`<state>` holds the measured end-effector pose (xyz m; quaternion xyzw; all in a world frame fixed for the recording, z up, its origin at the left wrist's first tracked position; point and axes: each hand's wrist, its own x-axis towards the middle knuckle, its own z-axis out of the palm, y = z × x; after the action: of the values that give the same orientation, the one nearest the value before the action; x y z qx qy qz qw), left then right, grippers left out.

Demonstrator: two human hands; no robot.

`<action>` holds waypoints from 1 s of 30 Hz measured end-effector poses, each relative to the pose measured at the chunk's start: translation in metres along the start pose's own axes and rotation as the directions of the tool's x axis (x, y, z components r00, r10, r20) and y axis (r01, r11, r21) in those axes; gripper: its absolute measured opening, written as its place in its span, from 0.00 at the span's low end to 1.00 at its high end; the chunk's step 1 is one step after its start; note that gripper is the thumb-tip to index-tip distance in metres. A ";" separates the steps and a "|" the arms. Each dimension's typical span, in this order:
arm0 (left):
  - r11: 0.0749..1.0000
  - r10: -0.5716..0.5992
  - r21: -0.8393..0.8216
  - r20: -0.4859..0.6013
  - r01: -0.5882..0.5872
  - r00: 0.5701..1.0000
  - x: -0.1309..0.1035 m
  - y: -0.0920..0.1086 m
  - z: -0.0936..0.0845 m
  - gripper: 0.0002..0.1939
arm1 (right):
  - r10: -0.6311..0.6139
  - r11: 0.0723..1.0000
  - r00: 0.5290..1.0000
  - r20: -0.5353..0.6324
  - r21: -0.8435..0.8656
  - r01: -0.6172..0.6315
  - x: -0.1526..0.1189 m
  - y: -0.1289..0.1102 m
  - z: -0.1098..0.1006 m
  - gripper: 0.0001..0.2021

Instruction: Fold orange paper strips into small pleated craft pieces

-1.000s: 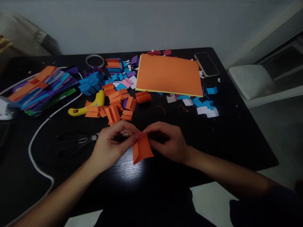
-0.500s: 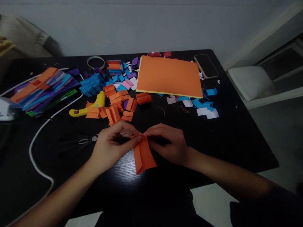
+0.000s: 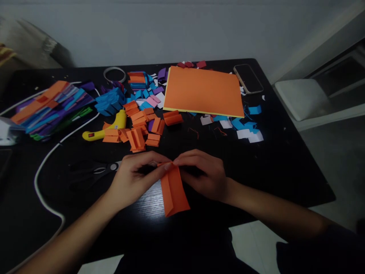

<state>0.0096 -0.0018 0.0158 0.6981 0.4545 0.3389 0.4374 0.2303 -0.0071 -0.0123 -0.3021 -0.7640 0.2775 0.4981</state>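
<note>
A creased strip of orange paper [image 3: 174, 190] hangs toward me from both hands, a long fold running down its left side. My left hand [image 3: 137, 177] pinches its upper left end, thumb on top. At the upper right corner, my right hand [image 3: 203, 171] grips the same edge, its fingertips meeting those of the left. Black-handled scissors [image 3: 94, 171] lie just left of my left hand. Beyond the hands is a loose heap of small folded orange paper pieces [image 3: 137, 139], partly over a yellow glue gun [image 3: 118, 123].
Orange sheets [image 3: 203, 91] lie on a yellow one at the back, beside a phone [image 3: 248, 78]. Blue folded pieces [image 3: 110, 102], a colourful paper bundle [image 3: 54, 108] and a tape roll [image 3: 114, 75] sit at left. A white cable [image 3: 42, 171] curves along the left; paper scraps [image 3: 249, 131] are at right.
The lower end of the orange strip has swung slightly downward and looks longer. Both hands keep their pinch on its top edge, with small finger shifts.
</note>
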 end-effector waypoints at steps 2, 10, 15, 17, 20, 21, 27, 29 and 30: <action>1.000 0.002 -0.008 0.003 -0.002 1.000 0.000 0.000 0.000 0.03 | 0.005 1.000 1.000 0.001 -0.001 -0.005 0.000 0.000 0.000 0.10; 0.998 -0.055 0.014 0.032 0.055 0.998 0.003 -0.001 0.001 0.04 | 0.028 0.999 0.999 0.027 0.026 -0.029 0.000 0.000 0.001 0.11; 0.994 -0.039 0.107 0.135 0.025 0.990 0.003 -0.004 -0.002 0.06 | 0.068 0.997 0.995 0.069 0.038 -0.071 0.000 0.001 0.002 0.11; 0.991 -0.026 0.132 0.134 0.008 0.991 0.002 -0.005 -0.002 0.07 | 0.120 0.990 0.990 0.070 0.061 -0.124 0.000 0.001 0.002 0.11; 0.991 -0.019 0.134 0.111 0.004 0.994 0.001 -0.005 -0.001 0.07 | 0.275 0.938 0.958 0.087 0.193 -0.287 0.000 0.000 0.002 0.11; 0.992 -0.019 0.130 0.103 0.005 0.994 0.001 -0.006 0.000 0.07 | 0.327 0.906 0.940 0.098 0.248 -0.342 0.000 0.000 0.003 0.11; 0.992 -0.018 0.124 0.090 0.006 0.996 0.001 -0.007 0.002 0.08 | 0.474 0.785 0.868 0.150 0.374 -0.494 0.002 0.002 0.003 0.08; 0.990 -0.013 0.140 0.111 -0.003 0.994 0.001 -0.008 0.001 0.07 | 0.494 0.774 0.855 0.156 0.369 -0.514 0.002 0.002 0.003 0.07; 0.989 -0.013 0.148 0.127 -0.006 0.992 0.001 -0.008 0.000 0.07 | 0.500 0.771 0.852 0.158 0.366 -0.521 0.001 0.002 0.003 0.07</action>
<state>0.0072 0.0008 0.0085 0.7479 0.4508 0.2581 0.4132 0.2276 -0.0049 -0.0141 -0.3837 -0.5937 0.5582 0.4345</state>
